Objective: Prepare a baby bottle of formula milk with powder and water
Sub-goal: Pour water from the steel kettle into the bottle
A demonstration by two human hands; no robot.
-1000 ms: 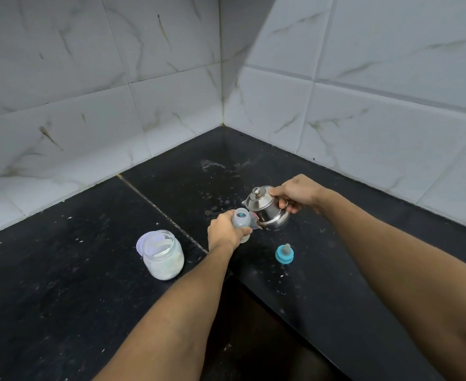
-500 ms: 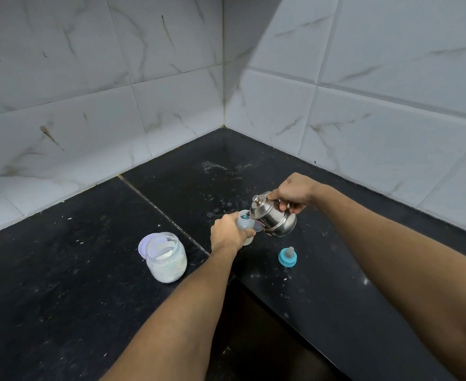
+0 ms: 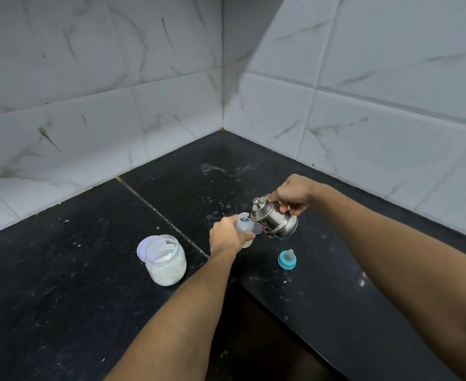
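Two hands engaged: left hand (image 3: 227, 237) grasps the baby bottle (image 3: 245, 225) standing near the surface's inner front corner; right hand (image 3: 292, 194) grips the tilted steel kettle (image 3: 274, 221). Risk: narrow neck, spout misaligned, water spills; overfilling likely.

The counter (image 3: 336, 312) is seen as black, flecked with pale specks and whitish smears. The wall tiles (image 3: 116, 78) are coloured white with grey-brown marble veining. The kettle (image 3: 277, 221) is finished in shiny silver, with a small red mark near its spout. The teat ring (image 3: 286, 260) is coloured blue. The jar (image 3: 165, 259) is clear, and white powder is shown inside it.
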